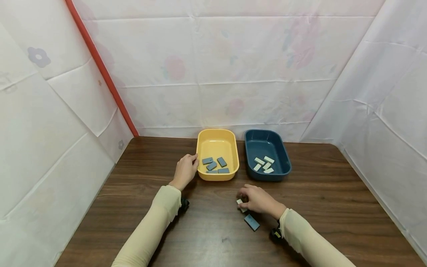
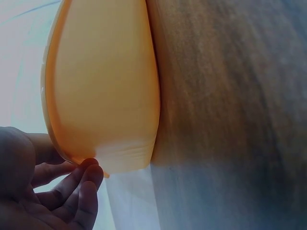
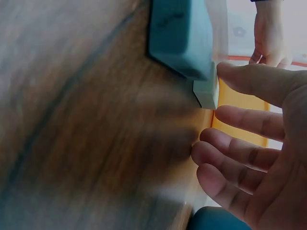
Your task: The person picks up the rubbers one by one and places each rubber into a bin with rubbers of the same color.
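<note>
My left hand (image 1: pixel 185 171) holds the left rim of the yellow tray (image 1: pixel 218 177), its fingertips (image 2: pixel 91 175) bent at the rim's corner. Several small blue-grey rectangular blocks (image 1: pixel 221 162) lie inside that tray. Over the table, my right hand (image 1: pixel 258 200) reaches to a white rectangular block (image 1: pixel 241 206). Thumb and forefinger are spread about this block (image 3: pixel 207 91) in the right wrist view; whether they touch it I cannot tell. Nearer to me, a blue-grey block (image 1: pixel 251 222) lies on the wood, just below the right hand.
A dark blue tray (image 1: pixel 268 177) stands right of the yellow one, with several white blocks (image 1: pixel 267 165) in it. Both stand at the back of the brown wooden table (image 1: pixel 140 178). White patterned sheets (image 1: pixel 213 66) hang behind and at both sides.
</note>
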A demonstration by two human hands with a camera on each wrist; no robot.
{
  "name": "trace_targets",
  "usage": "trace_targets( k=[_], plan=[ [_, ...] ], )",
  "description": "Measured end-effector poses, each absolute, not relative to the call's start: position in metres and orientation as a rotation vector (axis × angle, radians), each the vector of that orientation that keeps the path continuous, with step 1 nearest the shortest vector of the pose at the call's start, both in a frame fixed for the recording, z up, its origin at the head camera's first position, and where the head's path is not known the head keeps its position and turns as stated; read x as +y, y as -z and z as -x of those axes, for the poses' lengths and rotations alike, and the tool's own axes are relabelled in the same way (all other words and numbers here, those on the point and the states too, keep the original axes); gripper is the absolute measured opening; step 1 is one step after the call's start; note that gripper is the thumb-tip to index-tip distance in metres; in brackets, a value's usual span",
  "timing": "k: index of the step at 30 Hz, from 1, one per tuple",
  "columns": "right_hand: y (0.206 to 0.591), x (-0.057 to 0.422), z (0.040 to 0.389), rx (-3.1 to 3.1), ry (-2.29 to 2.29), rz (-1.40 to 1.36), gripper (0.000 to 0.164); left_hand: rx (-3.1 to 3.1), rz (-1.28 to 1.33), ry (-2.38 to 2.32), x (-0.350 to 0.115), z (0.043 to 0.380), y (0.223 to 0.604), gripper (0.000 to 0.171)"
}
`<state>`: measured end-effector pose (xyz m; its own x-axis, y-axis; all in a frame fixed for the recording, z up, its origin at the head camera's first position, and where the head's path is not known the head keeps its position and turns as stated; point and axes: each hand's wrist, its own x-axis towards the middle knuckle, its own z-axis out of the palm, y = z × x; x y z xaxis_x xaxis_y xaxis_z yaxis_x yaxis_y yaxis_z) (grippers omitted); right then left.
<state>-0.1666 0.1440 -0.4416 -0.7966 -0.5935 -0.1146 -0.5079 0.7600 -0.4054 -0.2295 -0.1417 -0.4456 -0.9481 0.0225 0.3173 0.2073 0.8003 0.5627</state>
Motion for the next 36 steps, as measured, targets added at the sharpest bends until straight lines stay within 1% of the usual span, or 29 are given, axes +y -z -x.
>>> trace_targets(
  k=[10,14,21,30,36],
  plan=[
    [0.444,0.141,0.162,2.706,0.492,0.908,0.019,-2.695,0.175,0.894,-0.142,0.230,0.448,0.032],
    [0.445,0.140,0.160,2.705,0.498,0.925,0.016,-2.691,0.180,0.887,-0.142,0.229,0.448,0.031],
    [0.440,0.138,0.156,2.706,0.517,0.937,0.016,-2.699,0.182,0.902,-0.140,0.229,0.447,0.032],
    [0.427,0.140,0.163,2.702,0.565,0.854,0.017,-2.693,0.182,0.903,-0.141,0.229,0.447,0.033],
    [0.415,0.145,0.172,2.738,0.612,0.891,0.019,-2.686,0.184,0.916,-0.141,0.229,0.447,0.033]
  ],
)
